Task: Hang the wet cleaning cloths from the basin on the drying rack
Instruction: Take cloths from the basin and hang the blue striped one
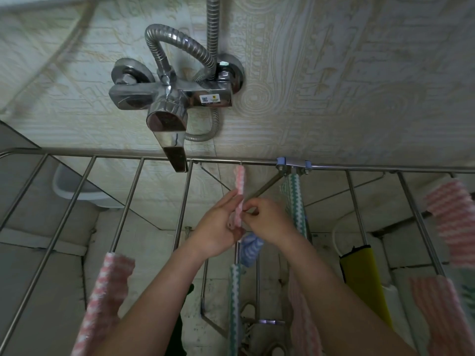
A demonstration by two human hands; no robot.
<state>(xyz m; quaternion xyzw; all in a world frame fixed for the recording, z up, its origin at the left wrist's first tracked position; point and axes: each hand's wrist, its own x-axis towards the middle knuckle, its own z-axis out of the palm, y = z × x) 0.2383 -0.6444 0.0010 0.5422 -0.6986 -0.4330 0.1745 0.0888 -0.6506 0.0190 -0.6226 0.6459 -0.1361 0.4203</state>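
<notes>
A narrow pink-and-white cloth (240, 181) hangs over a middle rod of the steel drying rack (102, 156), seen edge-on. My left hand (218, 224) lies against its left side with fingers nearly straight. My right hand (267, 219) pinches its lower edge from the right. A blue-and-white cloth (250, 249) hangs just below my hands. Other cloths on the rack: a green-and-white one (294, 199) to the right, a second green-and-white one (234, 304) lower down, pink ones at left (108, 294) and right (452, 217). The basin is not clearly in view.
A chrome tap (167, 104) with its hose juts from the patterned wall just above the rack's far rail. A yellow cloth (362, 278) hangs at lower right. A white container (74, 186) stands on the floor at left. Bare rods lie left of my hands.
</notes>
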